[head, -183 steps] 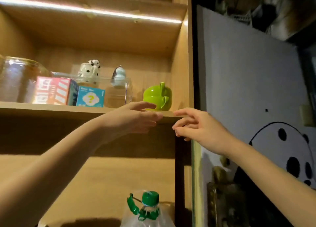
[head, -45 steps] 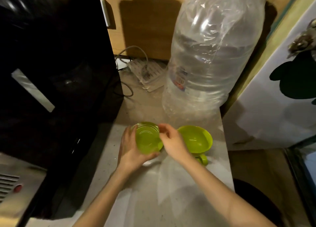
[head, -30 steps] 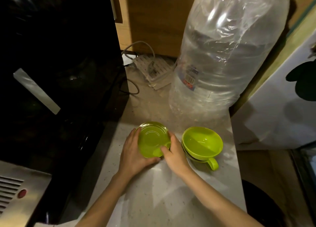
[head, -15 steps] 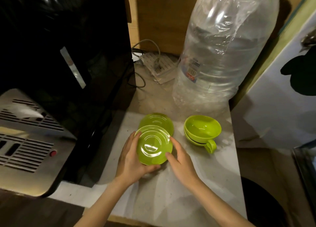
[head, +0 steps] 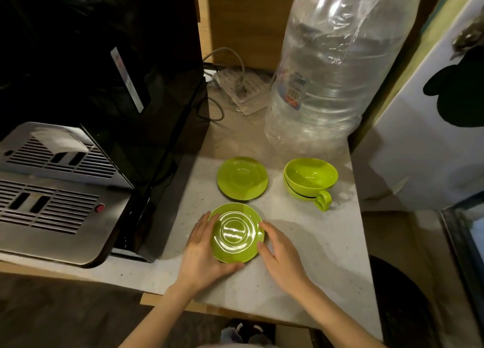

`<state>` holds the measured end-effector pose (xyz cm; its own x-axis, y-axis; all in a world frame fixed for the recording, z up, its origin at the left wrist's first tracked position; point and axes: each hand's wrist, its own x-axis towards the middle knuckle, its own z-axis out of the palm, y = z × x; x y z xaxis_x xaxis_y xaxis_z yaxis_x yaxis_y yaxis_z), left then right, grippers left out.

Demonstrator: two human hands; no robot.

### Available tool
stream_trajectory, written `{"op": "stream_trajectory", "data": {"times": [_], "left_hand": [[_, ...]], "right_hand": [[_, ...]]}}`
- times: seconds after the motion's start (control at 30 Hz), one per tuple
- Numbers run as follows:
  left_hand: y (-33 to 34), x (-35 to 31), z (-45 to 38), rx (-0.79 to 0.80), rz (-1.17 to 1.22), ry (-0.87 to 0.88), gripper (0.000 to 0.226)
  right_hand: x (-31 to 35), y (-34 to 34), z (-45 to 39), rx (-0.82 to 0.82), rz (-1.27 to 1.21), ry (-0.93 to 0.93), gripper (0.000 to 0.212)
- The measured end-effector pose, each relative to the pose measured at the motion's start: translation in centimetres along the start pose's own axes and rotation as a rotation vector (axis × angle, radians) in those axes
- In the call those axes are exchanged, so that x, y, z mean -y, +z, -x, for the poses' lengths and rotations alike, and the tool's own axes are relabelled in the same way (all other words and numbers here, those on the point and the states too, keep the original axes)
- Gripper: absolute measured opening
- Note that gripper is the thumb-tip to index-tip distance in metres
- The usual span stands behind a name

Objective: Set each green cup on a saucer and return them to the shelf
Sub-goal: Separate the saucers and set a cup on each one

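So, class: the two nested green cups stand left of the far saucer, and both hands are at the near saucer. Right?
No. The head view shows the nested cups right of the far saucer, not left. The left hand and right hand are indeed at the near saucer.

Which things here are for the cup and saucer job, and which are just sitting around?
For the job: near saucer, held by the left hand and touched by the right hand; far saucer; two stacked green cups.

Just lying about: big water bottle; black machine; power strip.
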<state>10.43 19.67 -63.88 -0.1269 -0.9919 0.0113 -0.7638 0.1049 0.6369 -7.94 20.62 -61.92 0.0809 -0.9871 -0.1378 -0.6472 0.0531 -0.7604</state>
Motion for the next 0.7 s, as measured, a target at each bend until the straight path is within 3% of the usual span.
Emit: {"op": "stream_trajectory", "data": {"times": [0.47,0.53,0.7], "left_hand": [[-1.4,-1.2,-1.0,0.158,-0.036,-0.032,0.131],[-1.8,-2.6,-1.7,0.154,0.006,-0.044,0.12],[-1.6,-7.6,-5.5,-0.017,0.159,0.044,0.059]], "right_hand": [[0.1,-1.8,-1.2,-0.017,-0.077,0.035,0.041],[0.3,-2.8,-1.4,-0.055,-0.123,0.031,0.039],[1.7,-6.8,-2.0,-0.231,-0.26,-0.026,0.025]]}}
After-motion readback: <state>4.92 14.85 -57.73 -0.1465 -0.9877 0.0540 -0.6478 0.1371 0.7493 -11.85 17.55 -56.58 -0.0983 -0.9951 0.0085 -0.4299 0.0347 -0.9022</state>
